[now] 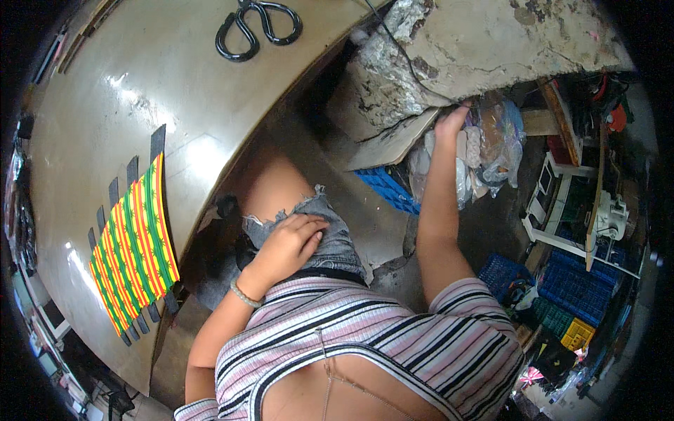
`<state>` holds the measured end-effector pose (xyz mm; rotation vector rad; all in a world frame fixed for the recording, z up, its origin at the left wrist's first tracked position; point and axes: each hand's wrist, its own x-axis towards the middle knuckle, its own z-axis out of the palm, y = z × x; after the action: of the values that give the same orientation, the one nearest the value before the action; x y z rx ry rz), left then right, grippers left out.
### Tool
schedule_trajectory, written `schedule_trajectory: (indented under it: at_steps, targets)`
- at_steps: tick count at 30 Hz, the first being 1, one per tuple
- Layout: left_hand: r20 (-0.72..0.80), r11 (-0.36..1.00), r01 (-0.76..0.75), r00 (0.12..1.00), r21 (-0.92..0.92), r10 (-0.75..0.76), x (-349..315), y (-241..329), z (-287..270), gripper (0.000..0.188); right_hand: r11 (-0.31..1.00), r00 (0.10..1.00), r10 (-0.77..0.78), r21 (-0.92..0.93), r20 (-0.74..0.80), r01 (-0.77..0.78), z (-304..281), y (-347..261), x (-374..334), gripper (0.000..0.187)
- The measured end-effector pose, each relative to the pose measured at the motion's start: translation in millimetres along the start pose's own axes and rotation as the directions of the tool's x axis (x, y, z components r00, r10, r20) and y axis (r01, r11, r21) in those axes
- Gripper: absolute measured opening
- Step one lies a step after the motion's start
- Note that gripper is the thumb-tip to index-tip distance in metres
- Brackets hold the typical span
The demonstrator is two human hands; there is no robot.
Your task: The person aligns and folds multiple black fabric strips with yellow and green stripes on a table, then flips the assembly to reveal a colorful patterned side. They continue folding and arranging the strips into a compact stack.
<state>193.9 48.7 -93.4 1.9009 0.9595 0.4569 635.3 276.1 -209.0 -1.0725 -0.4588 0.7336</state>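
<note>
Left hand [286,244]: fingers loose on shorts [335,231], apparently empty.
Right hand [451,123]: at bags [503,140]; fingers obscured, grip indeterminate.
Reach: likely current step; next move probably needs grip.

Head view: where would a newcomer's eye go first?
Probably to the green, yellow and red patterned fabric on the table at left, dark strips jutting from its edges. Next, the black scissor handles near the top. Then the right hand by the plastic bags at upper right; the left hand rests on the lap.
</note>
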Motion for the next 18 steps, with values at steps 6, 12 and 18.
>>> schedule_trajectory:
  at_steps: [6, 12, 18]
  targets:
    - [-0.001, 0.999, 0.016, 1.0, -0.05, -0.016, -3.4, -6.0, 2.4, 0.025, 0.968, 0.972, 0.227, -0.122, 0.054, -0.219, 10.7, -49.0, 43.1, 0.061]
    - [-0.03, 0.995, 0.014, 0.999, -0.102, -0.017, -2.0, -12.4, 1.5, 0.025, 0.928, 0.943, 0.329, -0.201, 0.05, -0.313, 15.0, -68.8, 62.0, 0.059]
    - [-0.063, 0.988, 0.05, 0.996, -0.143, -0.059, 0.6, -17.0, 4.0, 0.024, 0.918, 0.941, 0.33, -0.257, 0.077, -0.301, 23.9, -66.1, 76.0, 0.056]
